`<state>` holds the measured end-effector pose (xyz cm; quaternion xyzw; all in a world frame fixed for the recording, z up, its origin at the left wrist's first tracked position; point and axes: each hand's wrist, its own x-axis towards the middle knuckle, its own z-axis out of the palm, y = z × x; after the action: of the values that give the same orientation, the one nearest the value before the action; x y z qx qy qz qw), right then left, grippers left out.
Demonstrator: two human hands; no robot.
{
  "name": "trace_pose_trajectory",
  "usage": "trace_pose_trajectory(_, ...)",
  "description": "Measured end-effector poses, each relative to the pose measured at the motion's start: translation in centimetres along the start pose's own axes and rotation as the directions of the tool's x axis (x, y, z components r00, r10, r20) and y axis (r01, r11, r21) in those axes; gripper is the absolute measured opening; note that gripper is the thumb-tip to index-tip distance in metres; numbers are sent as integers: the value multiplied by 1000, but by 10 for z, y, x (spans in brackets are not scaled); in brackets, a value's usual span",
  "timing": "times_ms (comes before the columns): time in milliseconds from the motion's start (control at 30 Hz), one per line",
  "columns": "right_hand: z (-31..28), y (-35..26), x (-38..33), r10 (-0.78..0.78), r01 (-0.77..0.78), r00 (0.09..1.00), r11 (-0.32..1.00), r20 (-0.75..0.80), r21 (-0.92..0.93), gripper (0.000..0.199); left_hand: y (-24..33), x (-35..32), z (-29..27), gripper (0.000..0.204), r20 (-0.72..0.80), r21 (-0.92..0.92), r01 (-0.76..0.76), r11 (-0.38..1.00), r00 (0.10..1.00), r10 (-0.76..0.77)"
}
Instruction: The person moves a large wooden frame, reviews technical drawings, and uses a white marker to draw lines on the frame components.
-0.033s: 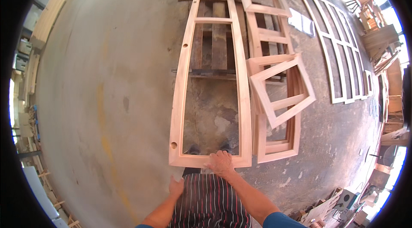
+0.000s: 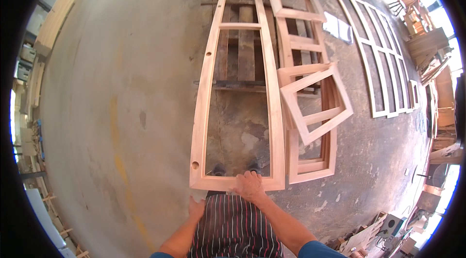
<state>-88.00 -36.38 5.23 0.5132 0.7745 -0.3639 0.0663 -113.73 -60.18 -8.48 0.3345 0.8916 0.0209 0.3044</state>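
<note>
A long wooden door frame [image 2: 238,182] stretches away from me, with a crossbar near its far end and round holes down its left side. My right hand [image 2: 250,186] wraps over the near rail, fingers on top, closed on it. Below the near left corner, beside the striped apron [image 2: 235,219], is my left hand [image 2: 196,206], its fingers drawn together. A pale patch shows just above those fingertips; whether it is something held I cannot make out. Dark wooden supports [image 2: 246,54] lie beneath the door frame, seen through its openings.
Close on the right, several smaller wooden frames [image 2: 310,175] lie stacked, one of them a tilted frame [image 2: 345,107] on top. Farther right, a pale lattice of frames [image 2: 383,49] rests on the concrete floor [image 2: 160,88]. Boards [image 2: 60,17] line the left edge.
The view has shifted slightly, and the frames sit a little lower and to the left in it. My right hand keeps its place on the near rail; my left hand appears slightly farther left.
</note>
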Motion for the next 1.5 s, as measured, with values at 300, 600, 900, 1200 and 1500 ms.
trace_pose_trajectory(300,-170,-120,-191,-110,105,991,992,78,66,47,241,24,-250,46,-481,-332,-789,517,613,626)
trace_pose_trajectory(600,-411,-197,-313,-475,363,843,849,-252,-385,50,365,-32,-456,25,-520,-145,-974,-172,-73,851)
trace_pose_trajectory(900,-562,-209,-386,-769,247,346,628,-538,-738,36,475,-158,-587,26,-589,-395,-886,-243,41,807)
trace_pose_trajectory(1200,-614,-256,-380,-885,213,209,456,-416,-864,22,498,-137,-617,43,-816,-359,-693,-625,-91,571)
trace_pose_trajectory(1500,-648,-277,-328,-856,148,236,500,-461,-853,23,508,-121,-713,51,-870,-298,-637,-711,-125,477)
